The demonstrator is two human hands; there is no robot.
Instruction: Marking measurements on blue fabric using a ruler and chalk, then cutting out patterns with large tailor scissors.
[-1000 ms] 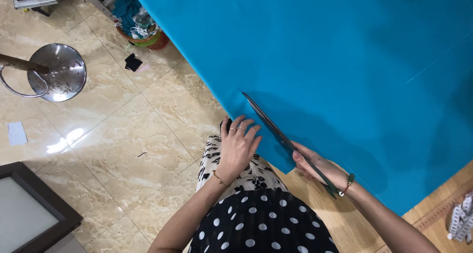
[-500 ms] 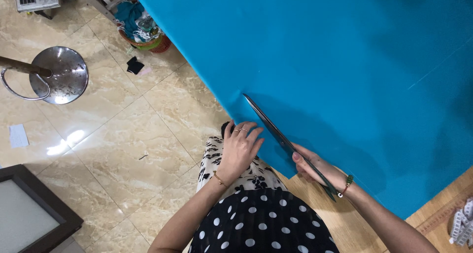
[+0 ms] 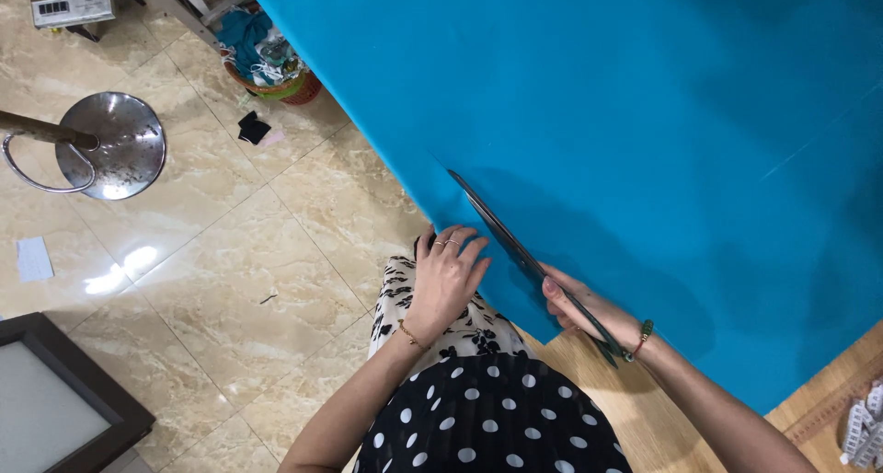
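Observation:
A large sheet of bright blue fabric (image 3: 625,123) covers a wooden table (image 3: 589,390) and hangs over its near edge. My right hand (image 3: 589,312) grips the handles of long dark scissors (image 3: 515,243), whose blades lie along the cloth near the edge, pointing up and left. My left hand (image 3: 446,275) rests with spread fingers on the narrow strip of fabric at the table's edge, beside the blades. Rings and a thin bracelet show on the left hand, a beaded bracelet on the right wrist.
A beige tiled floor lies to the left. On it stand a round metal stool base (image 3: 110,146), a basket of fabric scraps (image 3: 271,63) and a dark-framed panel (image 3: 55,409). A white measuring tape (image 3: 860,427) lies at the table's right edge.
The view has shifted slightly. My hands and the scissors hold nearly the same place on the cloth, with the blades lying along the same line.

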